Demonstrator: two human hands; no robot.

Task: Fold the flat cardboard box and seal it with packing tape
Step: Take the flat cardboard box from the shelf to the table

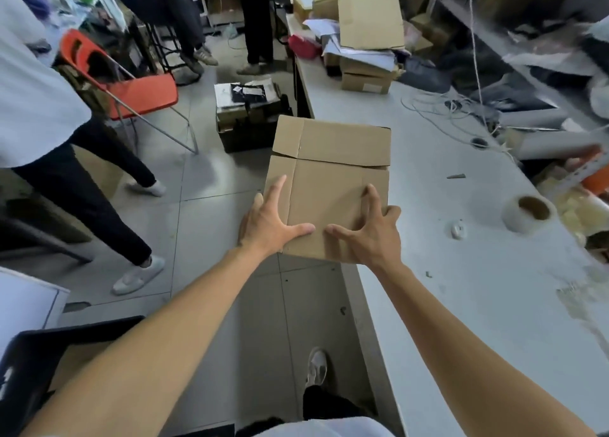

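Flat cardboard box [329,186] at frame centre, held over the near-left edge of the white table [461,271], left hand [267,222] gripping its 8 o'clock corner and right hand [365,235] its 5 o'clock edge, thumbs on top. Fingers underneath hidden; far flap bent up, underside not visible. Tape roll [529,213] at 3 o'clock, well apart, slightly blurred.

Browns, greys and one orange-red in my view.

I see a plain tan-brown cardboard box [329,189] without print, a pale grey-white surface [461,288], a clear roll of packing tape [529,213] with a brown core, an orange-red folding chair [138,93], and grey floor tiles [204,186].
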